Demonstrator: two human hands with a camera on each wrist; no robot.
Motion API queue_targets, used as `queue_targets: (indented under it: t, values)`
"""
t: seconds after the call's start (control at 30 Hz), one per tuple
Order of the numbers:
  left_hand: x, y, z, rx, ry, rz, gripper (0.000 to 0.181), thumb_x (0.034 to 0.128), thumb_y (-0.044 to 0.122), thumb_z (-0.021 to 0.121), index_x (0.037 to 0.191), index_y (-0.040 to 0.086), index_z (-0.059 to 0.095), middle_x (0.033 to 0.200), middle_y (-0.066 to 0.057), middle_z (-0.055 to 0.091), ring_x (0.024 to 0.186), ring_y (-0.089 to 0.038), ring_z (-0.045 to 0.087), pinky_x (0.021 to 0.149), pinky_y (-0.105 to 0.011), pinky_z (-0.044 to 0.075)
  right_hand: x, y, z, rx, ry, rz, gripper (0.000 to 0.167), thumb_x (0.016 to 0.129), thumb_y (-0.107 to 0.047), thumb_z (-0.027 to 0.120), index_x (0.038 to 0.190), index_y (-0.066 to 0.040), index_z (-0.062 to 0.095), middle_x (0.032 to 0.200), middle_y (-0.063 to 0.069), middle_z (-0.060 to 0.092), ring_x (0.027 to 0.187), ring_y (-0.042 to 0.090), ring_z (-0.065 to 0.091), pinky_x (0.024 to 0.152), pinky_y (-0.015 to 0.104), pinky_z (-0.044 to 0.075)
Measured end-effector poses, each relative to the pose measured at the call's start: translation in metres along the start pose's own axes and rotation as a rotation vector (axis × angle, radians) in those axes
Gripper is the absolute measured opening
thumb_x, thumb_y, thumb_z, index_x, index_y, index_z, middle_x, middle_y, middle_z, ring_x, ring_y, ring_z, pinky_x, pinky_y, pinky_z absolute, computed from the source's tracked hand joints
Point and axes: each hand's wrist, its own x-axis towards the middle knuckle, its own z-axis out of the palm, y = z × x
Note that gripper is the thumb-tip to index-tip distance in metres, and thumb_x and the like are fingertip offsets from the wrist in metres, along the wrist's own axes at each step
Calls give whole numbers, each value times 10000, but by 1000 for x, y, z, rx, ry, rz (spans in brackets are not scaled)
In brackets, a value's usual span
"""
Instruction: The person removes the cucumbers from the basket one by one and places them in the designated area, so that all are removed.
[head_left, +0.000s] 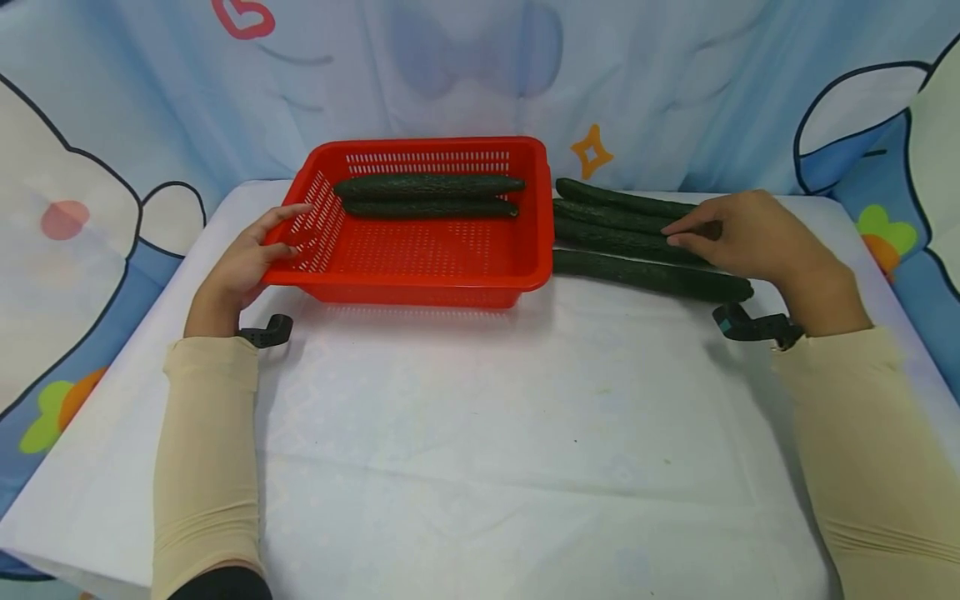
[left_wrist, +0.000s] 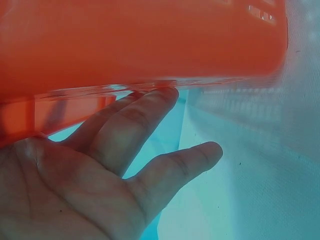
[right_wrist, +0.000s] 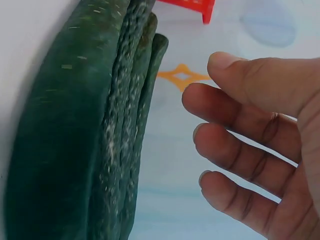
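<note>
A red plastic basket with slotted walls stands on the table, two dark green cucumbers lying side by side in its back part. At its left end, my left hand grips the rim; in the left wrist view some fingers stretch out below the rim. Several more cucumbers lie in a row right of the basket. Over their right part hovers my right hand, fingers loosely bent and holding nothing. The right wrist view shows a gap between these fingertips and the cucumbers.
A white cloth covers the table. Behind it hangs a light blue curtain with cartoon prints. A dark wrist camera sits under the right wrist, another camera beside the left.
</note>
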Motion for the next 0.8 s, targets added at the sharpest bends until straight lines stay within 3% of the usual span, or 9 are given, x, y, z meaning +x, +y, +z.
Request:
queue_targets:
  t: [0.1, 0.33, 0.5, 0.8]
  values:
    - [0, 0, 0, 4, 4, -1, 569, 1005, 76, 472, 1481, 379, 396, 1581, -94, 197, 1307, -254, 359, 776, -168, 565, 2, -4, 1, -5, 6, -36, 254, 941, -207, 663, 1157, -92, 733, 634, 40, 532, 402, 144, 321, 447, 293, 314]
    - [0, 1, 1, 23, 11, -2, 564, 1008, 96, 476, 1480, 393, 392, 1578, -90, 209, 1306, -254, 366, 785, -171, 564, 2, -12, 4, 1, 21, -66, 227, 935, -198, 672, 1127, -104, 746, 787, 70, 686, 408, 134, 314, 449, 289, 304]
    - [1, 1, 0, 22, 6, 1, 564, 1008, 93, 473, 1483, 387, 392, 1578, -86, 212, 1308, -250, 363, 791, -177, 565, 3, -16, 6, 2, 1, -66, 245, 943, -215, 661, 1145, -98, 738, 789, 63, 677, 432, 143, 346, 466, 294, 316]
    - [1, 1, 0, 10, -1, 4, 567, 1006, 81, 471, 1479, 386, 399, 1579, -90, 204, 1304, -254, 360, 785, -179, 567, 5, -24, 8, 11, 59, -181, 202, 911, -189, 703, 1091, -119, 763, 867, 61, 717, 434, 78, 335, 454, 264, 308]
